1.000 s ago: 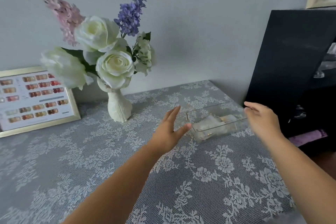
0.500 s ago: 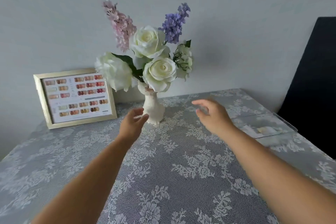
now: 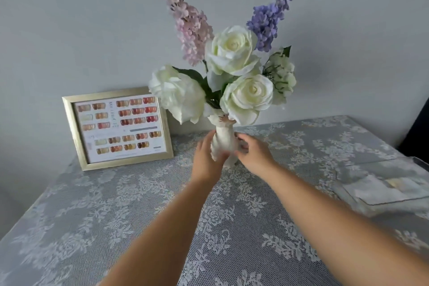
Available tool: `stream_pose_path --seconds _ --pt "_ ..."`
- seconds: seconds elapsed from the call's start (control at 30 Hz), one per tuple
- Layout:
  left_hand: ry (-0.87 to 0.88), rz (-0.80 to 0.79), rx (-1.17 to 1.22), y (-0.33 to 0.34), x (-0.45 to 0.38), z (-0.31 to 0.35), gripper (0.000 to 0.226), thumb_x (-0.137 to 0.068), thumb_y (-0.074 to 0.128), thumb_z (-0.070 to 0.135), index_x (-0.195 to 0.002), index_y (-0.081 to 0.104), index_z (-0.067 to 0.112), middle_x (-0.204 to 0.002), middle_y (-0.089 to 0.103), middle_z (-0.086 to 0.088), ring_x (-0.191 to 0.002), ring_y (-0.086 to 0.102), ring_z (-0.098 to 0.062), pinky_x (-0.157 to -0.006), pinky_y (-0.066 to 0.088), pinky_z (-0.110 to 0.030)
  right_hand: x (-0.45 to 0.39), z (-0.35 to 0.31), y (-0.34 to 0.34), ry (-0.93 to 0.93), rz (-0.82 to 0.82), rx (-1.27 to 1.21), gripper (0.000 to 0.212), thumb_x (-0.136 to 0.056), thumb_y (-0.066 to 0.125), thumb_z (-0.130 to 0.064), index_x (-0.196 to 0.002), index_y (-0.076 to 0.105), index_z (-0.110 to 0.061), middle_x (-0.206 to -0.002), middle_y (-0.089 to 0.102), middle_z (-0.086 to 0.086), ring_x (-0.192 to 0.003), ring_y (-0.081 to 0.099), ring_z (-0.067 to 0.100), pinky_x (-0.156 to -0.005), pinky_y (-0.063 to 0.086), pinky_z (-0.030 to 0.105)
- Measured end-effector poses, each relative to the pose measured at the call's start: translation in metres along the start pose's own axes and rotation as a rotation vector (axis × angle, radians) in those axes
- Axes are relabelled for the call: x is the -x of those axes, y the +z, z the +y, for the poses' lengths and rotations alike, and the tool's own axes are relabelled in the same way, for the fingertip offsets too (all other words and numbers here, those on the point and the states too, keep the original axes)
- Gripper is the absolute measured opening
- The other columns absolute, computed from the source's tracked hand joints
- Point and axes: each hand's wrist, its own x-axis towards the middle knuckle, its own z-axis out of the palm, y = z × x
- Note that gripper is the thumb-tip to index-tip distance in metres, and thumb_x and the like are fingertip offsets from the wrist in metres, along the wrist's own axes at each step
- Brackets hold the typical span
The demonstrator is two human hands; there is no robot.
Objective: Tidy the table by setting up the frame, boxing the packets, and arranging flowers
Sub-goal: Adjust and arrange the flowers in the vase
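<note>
From the head camera, a table covered with a grey lace tablecloth (image 3: pixel 139 227) patterned in white roses is seen from above, set against a plain pale wall (image 3: pixel 81 18).

Near the back centre, a small white vase (image 3: pixel 223 144) stands upright on the cloth. It is filled with flowers (image 3: pixel 232 58): three large cream roses, a pink spike to the left, a purple spike to the right, and a cluster of small pale blooms at the right side.

Two bare forearms are extended from the bottom of the picture towards the vase. The left hand (image 3: pixel 206 158) is placed against the left side of the vase, with its fingers curved along the body and its thumb lying across the front near the base. The right hand (image 3: pixel 253 153) is set at the right side, fingers bent against the vase. The vase is thus held between both hands, with its base at or very near the cloth; whether it is lifted cannot be told.

To the left of the vase, a gold frame (image 3: pixel 117 127) is propped upright against the wall, showing rows of small coloured swatches.

At the right edge, well apart from the vase, a clear box (image 3: pixel 392 183) rests on the cloth, with pale packets (image 3: pixel 380 189) seen blurrily inside it.
</note>
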Motion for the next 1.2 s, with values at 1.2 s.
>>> stream_pose_path --seconds 1.2 --pt "-0.143 0.117 0.169 -0.012 -0.071 -0.009 0.065 -0.092 0.064 0.025 -0.148 0.032 0.024 -0.151 0.042 0.001 -0.137 0.041 -0.020 -0.113 0.034 -0.042 -0.060 -0.005 0.020 0.093 0.263 -0.305 0.044 -0.083 0.067 -0.019 -0.123 0.052 -0.026 -0.118 0.054 -0.008 -0.094 0.057 0.005 -0.064 0.041 0.015"
